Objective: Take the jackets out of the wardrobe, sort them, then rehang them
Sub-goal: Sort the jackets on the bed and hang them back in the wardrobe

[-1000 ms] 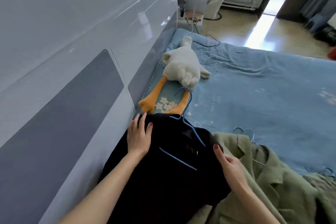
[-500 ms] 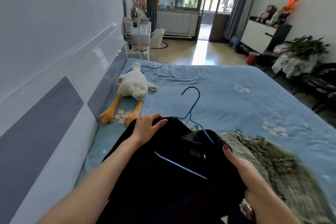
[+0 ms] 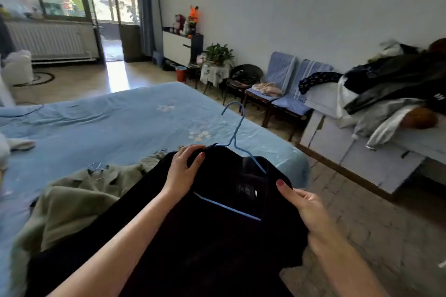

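A black jacket hangs on a blue wire hanger, lifted in front of me over the bed's corner. My left hand grips the jacket's left shoulder near the hanger neck. My right hand grips the right shoulder, thumb on top of the cloth. An olive green jacket lies crumpled on the blue bed to the left, with a grey wire hanger in its collar.
A low white cabinet at the right carries a heap of dark and light clothes. Two blue-cushioned chairs, a black chair and a small plant table line the far wall. Tiled floor lies between bed and cabinet.
Both hands have lifted the black jacket off the bed and my view has swung right, from the headboard wall and plush duck toward the room's far side and cabinet.
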